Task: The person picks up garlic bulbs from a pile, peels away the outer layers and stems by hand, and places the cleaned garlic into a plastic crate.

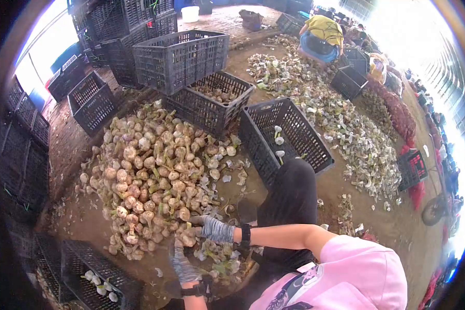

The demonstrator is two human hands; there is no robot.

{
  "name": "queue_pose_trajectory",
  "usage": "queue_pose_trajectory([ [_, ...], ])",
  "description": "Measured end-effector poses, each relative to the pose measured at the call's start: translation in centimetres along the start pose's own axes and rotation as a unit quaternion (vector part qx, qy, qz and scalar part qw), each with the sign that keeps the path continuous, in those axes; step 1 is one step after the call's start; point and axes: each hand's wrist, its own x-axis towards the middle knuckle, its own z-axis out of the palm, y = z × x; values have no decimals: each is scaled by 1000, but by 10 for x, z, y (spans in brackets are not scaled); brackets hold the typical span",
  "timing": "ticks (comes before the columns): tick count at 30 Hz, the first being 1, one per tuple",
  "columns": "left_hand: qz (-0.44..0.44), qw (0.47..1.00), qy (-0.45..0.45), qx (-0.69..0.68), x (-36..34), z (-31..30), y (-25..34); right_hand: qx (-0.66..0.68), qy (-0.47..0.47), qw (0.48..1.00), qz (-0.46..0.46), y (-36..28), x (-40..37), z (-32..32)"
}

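A large heap of garlic bulbs [150, 175] with brownish skins lies on the ground in front of me. At its lower right edge, my left hand [182, 262], in a grey striped glove, has its fingers at a garlic bulb [188, 237]. My right hand [214, 229], gloved alike, reaches in from the right and its fingers touch the same bulb's upper side. Exactly how the fingers grip is partly hidden. Loose peeled skins [225, 258] lie just right of the hands. A black crate [307, 126] beyond my knee holds a few white bulbs.
Another crate [124, 274] at lower left holds white bulbs. Black crates [183, 59] stand behind the heap, one on top of a crate holding bulbs. A long pile of skins [341, 129] stretches along the right. Farther back, a person in yellow [325, 31] bends over.
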Motion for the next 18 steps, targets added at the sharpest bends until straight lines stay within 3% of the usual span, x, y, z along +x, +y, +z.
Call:
queue_pose_trajectory([
  [4,3,1000,-8,-7,-4,5,6,-17,-3,999,-42,7,6,-1],
  [7,23,999,12,27,-7,10,9,46,5,999,11,9,4,0],
  [10,41,998,2,37,-8,10,9,-18,-12,997,73,16,9,-4],
  [12,47,998,-21,37,-8,10,9,-72,-12,997,3,10,5,-5],
  [15,11,999,-43,-1,-7,8,8,-103,-4,995,4,13,6,-6],
  [17,37,995,-83,51,-9,5,8,-185,-4,982,-22,9,4,-10],
  [18,-14,998,-66,6,-4,1,5,-50,-18,998,13,7,1,-11],
])
